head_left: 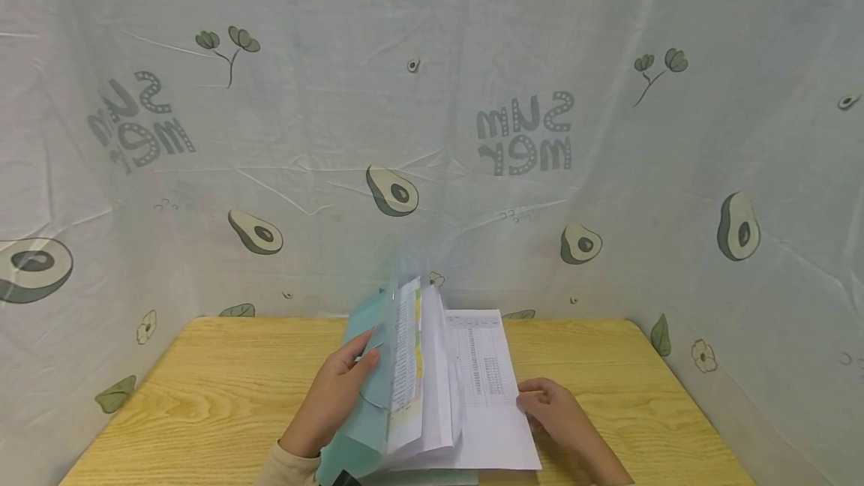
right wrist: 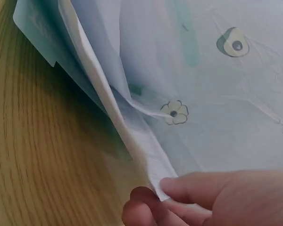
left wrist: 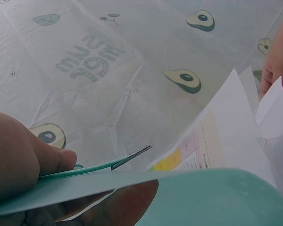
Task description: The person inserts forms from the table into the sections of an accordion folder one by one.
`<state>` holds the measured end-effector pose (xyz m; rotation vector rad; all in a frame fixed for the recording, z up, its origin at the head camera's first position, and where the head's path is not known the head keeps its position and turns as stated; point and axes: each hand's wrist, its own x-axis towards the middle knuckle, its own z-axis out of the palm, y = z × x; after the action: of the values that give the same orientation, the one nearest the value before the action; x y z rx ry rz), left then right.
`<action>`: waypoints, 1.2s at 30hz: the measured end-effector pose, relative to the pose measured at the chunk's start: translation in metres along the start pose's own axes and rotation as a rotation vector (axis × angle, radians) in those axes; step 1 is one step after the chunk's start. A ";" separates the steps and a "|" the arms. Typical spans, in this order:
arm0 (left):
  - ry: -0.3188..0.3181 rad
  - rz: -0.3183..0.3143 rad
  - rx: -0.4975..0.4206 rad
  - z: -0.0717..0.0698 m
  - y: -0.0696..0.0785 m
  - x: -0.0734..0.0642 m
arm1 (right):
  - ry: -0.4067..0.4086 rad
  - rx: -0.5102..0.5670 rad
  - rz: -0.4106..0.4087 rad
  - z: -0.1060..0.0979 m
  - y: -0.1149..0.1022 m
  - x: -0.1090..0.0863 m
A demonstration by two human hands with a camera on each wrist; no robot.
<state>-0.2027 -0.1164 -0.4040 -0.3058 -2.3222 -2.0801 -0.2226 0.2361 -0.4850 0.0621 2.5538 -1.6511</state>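
Note:
A mint-green document folder (head_left: 367, 400) stands part-open near the front of the table, with an elastic cord along its cover. My left hand (head_left: 337, 388) grips that cover between thumb and fingers; the left wrist view shows the thumb above the folder (left wrist: 217, 197) and fingertips beneath. Inside are several papers: a printed sheet with coloured cells (head_left: 407, 358) leans upright, beside curled white sheets (head_left: 439, 373). A sheet with a printed table (head_left: 493, 426) lies to the right, and my right hand (head_left: 556, 411) pinches its right edge. In the right wrist view, thumb and fingers hold the paper's edge (right wrist: 151, 165).
The wooden table (head_left: 256, 366) extends to both sides of the folder. Behind and around it hangs a pale curtain (head_left: 324, 133) printed with avocados, leaves and lettering. A small black object (head_left: 346, 478) shows at the bottom edge beside my left sleeve (head_left: 289, 467).

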 end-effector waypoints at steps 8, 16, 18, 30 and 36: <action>0.007 -0.013 0.003 -0.001 0.000 0.000 | 0.026 0.055 -0.078 0.010 0.000 0.000; 0.004 -0.015 0.010 0.000 0.000 0.001 | 0.027 0.066 -0.110 0.021 -0.006 -0.002; 0.002 -0.011 0.009 0.001 0.000 0.001 | 0.007 0.057 -0.127 0.023 -0.006 -0.002; -0.008 -0.011 0.003 0.000 -0.001 0.002 | 0.007 0.049 -0.065 0.025 -0.001 -0.001; -0.006 -0.018 0.005 0.000 -0.002 0.002 | -0.032 0.062 -0.088 0.023 0.002 0.000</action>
<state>-0.2053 -0.1166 -0.4053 -0.2920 -2.3423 -2.0833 -0.2208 0.2155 -0.4961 -0.0726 2.5165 -1.7473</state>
